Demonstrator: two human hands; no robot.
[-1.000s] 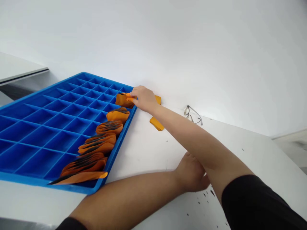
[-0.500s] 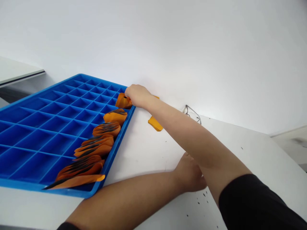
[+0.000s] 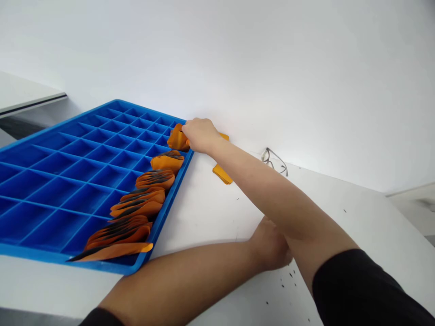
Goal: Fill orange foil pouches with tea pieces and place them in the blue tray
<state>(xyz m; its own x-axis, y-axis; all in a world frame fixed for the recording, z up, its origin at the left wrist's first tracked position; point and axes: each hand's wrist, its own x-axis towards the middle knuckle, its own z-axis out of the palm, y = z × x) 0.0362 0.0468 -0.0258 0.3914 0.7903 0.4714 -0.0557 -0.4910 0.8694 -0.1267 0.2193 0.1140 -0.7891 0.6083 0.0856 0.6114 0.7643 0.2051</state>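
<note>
My right hand (image 3: 203, 136) reaches to the far right end of a blue compartment tray (image 3: 170, 199). Its fingers are closed on a bundle of thin orange pieces (image 3: 177, 137) that sits at a compartment there. Along the tray's right column stand more bundles of orange pieces with dark faces, such as the nearest bundle (image 3: 118, 233) and a middle bundle (image 3: 155, 179). My left hand (image 3: 271, 246) rests low over the table, holding nothing I can see. The right forearm crosses in front of it and hides its fingers.
Flat orange pieces (image 3: 222, 174) lie on the white table (image 3: 200, 213), partly behind my right forearm. Eyeglasses (image 3: 275, 161) lie near the wall. Small dark flecks (image 3: 282, 285) are scattered at the front. A white shelf or tabletop (image 3: 30, 95) stands at far left.
The view has shifted slightly, so the tray appears a little higher and further right. My right hand stays at the same bundle, and my left hand has barely moved.
</note>
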